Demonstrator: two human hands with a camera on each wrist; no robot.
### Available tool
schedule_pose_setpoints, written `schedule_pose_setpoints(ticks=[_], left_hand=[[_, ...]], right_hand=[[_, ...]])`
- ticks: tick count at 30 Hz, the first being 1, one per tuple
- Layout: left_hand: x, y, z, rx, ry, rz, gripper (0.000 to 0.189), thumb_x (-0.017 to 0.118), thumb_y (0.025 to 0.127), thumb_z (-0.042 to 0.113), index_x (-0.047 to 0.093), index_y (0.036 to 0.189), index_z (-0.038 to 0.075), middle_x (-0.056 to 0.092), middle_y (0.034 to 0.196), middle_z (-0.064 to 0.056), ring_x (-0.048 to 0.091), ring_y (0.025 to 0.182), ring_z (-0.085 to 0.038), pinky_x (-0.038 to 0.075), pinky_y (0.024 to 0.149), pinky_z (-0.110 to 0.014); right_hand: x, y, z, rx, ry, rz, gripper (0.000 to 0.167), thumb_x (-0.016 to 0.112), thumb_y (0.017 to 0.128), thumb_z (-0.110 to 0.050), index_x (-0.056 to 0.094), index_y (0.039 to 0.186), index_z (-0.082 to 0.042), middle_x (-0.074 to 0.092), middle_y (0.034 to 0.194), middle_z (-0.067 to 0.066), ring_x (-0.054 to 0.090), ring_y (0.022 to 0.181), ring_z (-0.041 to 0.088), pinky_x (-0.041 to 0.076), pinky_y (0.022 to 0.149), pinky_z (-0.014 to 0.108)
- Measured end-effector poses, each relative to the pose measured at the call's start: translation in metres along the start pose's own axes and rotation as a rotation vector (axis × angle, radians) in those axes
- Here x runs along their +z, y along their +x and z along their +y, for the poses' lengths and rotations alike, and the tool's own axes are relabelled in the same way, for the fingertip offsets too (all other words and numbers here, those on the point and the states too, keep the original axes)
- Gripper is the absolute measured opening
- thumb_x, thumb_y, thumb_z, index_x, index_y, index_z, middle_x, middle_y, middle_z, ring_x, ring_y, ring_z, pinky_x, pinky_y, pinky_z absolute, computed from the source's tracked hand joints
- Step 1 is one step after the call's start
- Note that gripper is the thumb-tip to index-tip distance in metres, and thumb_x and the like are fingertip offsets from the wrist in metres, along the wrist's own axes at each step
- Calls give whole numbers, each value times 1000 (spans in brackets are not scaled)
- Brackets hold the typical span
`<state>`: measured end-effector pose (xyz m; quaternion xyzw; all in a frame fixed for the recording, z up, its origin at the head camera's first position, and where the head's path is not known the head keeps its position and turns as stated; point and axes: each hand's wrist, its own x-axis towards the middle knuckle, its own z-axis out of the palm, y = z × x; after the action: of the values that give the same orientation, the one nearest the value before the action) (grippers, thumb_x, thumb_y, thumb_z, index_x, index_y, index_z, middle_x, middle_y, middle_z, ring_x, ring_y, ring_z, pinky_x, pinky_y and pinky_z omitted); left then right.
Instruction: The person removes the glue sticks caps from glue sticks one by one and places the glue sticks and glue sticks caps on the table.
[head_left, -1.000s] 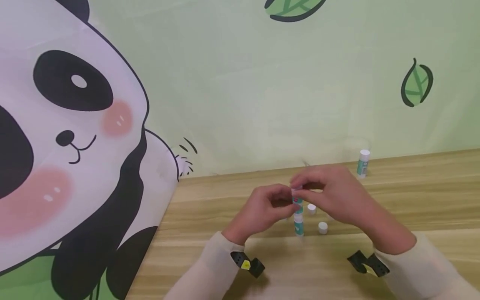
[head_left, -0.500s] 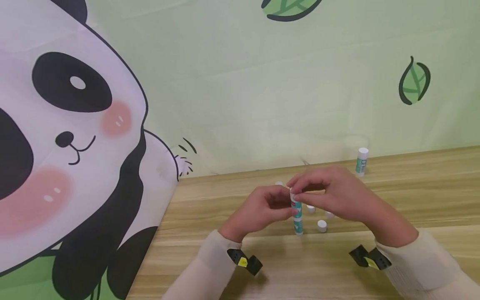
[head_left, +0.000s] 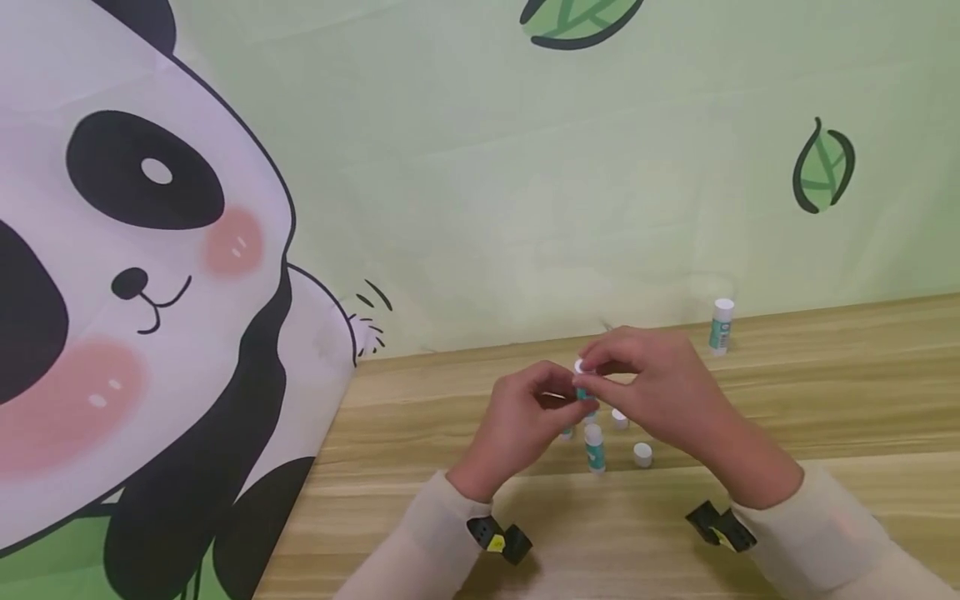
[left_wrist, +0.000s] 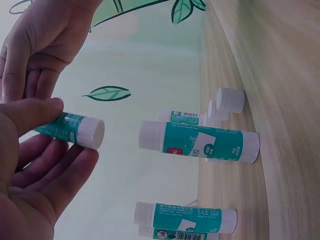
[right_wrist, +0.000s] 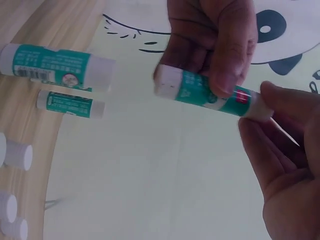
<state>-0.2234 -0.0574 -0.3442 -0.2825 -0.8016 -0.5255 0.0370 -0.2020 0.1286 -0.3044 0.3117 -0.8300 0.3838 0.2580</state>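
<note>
My left hand [head_left: 517, 421] grips a teal-and-white glue stick [right_wrist: 202, 95] round its middle, with the thumb across the label. My right hand [head_left: 667, 387] pinches the white end of the same stick between thumb and fingers, as the right wrist view shows. The stick is held up over the table, its far white end [left_wrist: 91, 134] free. Just below in the head view, another glue stick [head_left: 595, 450] stands upright on the wood. Part of a further glue stick [head_left: 566, 432] peeks out behind my left hand.
Small white caps [head_left: 642, 455] stand on the wooden table [head_left: 420, 533], right of the upright stick; several show in the right wrist view. A lone glue stick [head_left: 722, 327] stands at the back right by the panda-printed backdrop [head_left: 487, 208].
The held glue stick has moved up and slightly left with both hands; it previously lined up right above the standing stick, and now a gap shows between them.
</note>
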Motion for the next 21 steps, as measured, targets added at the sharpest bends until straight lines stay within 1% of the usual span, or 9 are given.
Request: schedule_pose_setpoints(ticks=[3, 5, 7, 10, 13, 15, 17, 19, 21], left_hand=[[0, 0, -1, 28, -6, -38, 16, 72, 86, 13, 68, 102, 13, 71, 95, 0, 68, 85, -5, 57, 78, -23], [-2, 0, -2, 47, -31, -93, 19, 68, 86, 8, 68, 105, 11, 71, 98, -4, 67, 87, -7, 57, 82, -23], [-4, 0, -3, 53, -68, -157, 23, 64, 85, 5, 67, 108, 9, 70, 100, -7, 66, 88, -8, 56, 86, -25], [-7, 0, -2, 36, -114, -245, 28, 62, 87, 6, 67, 114, 9, 68, 106, -11, 65, 91, -9, 55, 88, -27], [-9, -1, -1, 28, -142, -290, 32, 61, 88, 6, 66, 119, 10, 68, 110, -11, 66, 93, -9, 55, 89, -28], [-9, -1, -1, 33, -154, -294, 33, 61, 88, 5, 65, 121, 10, 68, 111, -11, 66, 93, -9, 55, 90, -28], [-7, -1, -1, 43, -159, -280, 29, 63, 88, 6, 66, 117, 9, 68, 109, -9, 67, 94, -10, 55, 90, -29], [-6, -2, 0, 50, -151, -246, 25, 66, 88, 8, 67, 114, 9, 69, 106, -8, 67, 93, -10, 56, 89, -29], [-4, -2, 0, 52, -125, -194, 21, 69, 88, 12, 68, 109, 11, 70, 104, -5, 68, 92, -9, 56, 86, -29]], right_hand=[[-3, 0, 0, 8, 12, -41, 13, 78, 79, -6, 72, 85, -15, 71, 90, -6, 68, 81, 6, 59, 79, 28], [-6, 0, 1, 13, 55, -86, 15, 77, 79, -4, 72, 84, -17, 71, 92, -6, 68, 83, 6, 58, 78, 25], [-10, 0, 2, 1, 115, -135, 17, 77, 79, -3, 72, 84, -19, 71, 95, -6, 68, 86, 6, 58, 78, 24], [-15, 0, 4, -46, 205, -194, 19, 76, 80, -2, 72, 85, -19, 72, 99, -2, 68, 90, 7, 58, 77, 24], [-17, 0, 6, -111, 258, -215, 17, 75, 81, -2, 72, 86, -18, 73, 100, 2, 68, 92, 9, 59, 76, 26], [-16, 0, 7, -139, 265, -214, 17, 75, 81, -2, 72, 86, -17, 73, 99, 3, 68, 92, 9, 59, 74, 27], [-16, 0, 7, -142, 254, -201, 16, 75, 81, -2, 73, 88, -16, 73, 99, 3, 68, 91, 9, 59, 75, 28], [-15, -1, 7, -111, 228, -185, 16, 76, 81, -4, 73, 92, -15, 73, 98, 0, 68, 89, 7, 59, 76, 27], [-13, -1, 6, -77, 192, -157, 17, 77, 80, -6, 73, 95, -13, 73, 97, -2, 68, 87, 5, 59, 78, 26]])
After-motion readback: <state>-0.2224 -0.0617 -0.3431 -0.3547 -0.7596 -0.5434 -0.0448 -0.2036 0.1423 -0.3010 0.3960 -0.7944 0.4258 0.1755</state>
